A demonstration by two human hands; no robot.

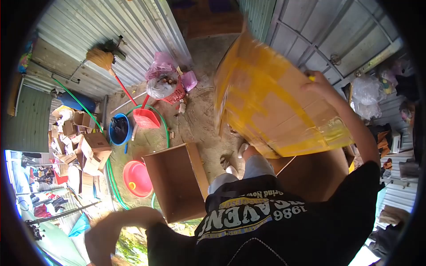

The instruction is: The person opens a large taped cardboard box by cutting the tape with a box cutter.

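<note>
My right hand grips the upper edge of a large cardboard box crossed with yellow tape. That box is tilted in front of my legs and partly blurred. A small yellow bit shows by my fingers; what it is I cannot make out. My left arm bends out to the lower left, and the left hand is smeared near the frame's bottom, its fingers not readable. An open cardboard box stands beside my left leg. Another open box sits at my right, partly behind the taped one.
To the left are a red basin, a blue bucket, a red dustpan, a broom and a green hose. A red basket holds plastic bags. Cardboard pieces are piled farther left. Corrugated metal walls surround the floor.
</note>
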